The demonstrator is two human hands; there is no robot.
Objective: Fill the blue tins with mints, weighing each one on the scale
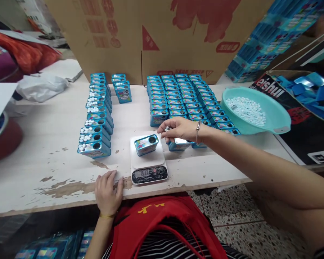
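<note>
A blue tin (146, 145) with a round dark opening in its top stands on a white digital scale (135, 162), whose display reads about 1517. Just right of that tin hangs my right hand (179, 129), fingers pinched around a few small white candies (167, 128). My left hand (108, 190) lies palm down at the front edge of the table, left of the scale, fingers stretched out and nothing in them. Rows of blue tins (159, 117) stand behind and below my right hand. A left-hand column of tins (94, 148) carries white candies on the lids.
Right of the tin rows sits a turquoise bowl (278, 124) holding many white candies. A large cardboard box (162, 36) blocks the back of the table. Two tins (122, 94) stand apart near it. Stacked blue packs (259, 46) rise at the far right; a plastic bag (41, 86) lies left.
</note>
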